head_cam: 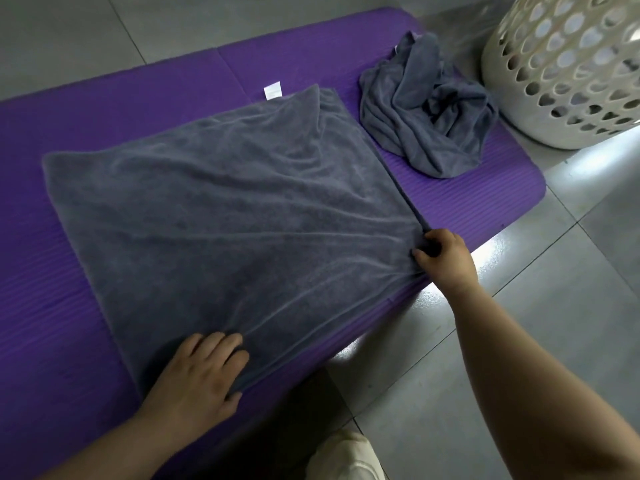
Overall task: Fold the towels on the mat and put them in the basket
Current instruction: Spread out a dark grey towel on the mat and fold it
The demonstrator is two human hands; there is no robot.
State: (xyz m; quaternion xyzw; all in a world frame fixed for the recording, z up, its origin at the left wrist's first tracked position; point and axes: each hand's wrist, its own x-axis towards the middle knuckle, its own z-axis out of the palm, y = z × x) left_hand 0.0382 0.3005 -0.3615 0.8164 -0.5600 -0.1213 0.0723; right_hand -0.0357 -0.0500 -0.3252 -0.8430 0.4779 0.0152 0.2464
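1. Fingers point(214, 344) of the left hand point(197, 372) lie together, pressing the near edge of the flat grey terry towel point(225, 209) onto the purple foam mat point(52, 271).
2. Right hand point(445, 258) apparently pinches that towel's right corner.
3. Crumpled grey towel point(426, 109) lies on the mat, near the white perforated plastic basket point(561, 71).
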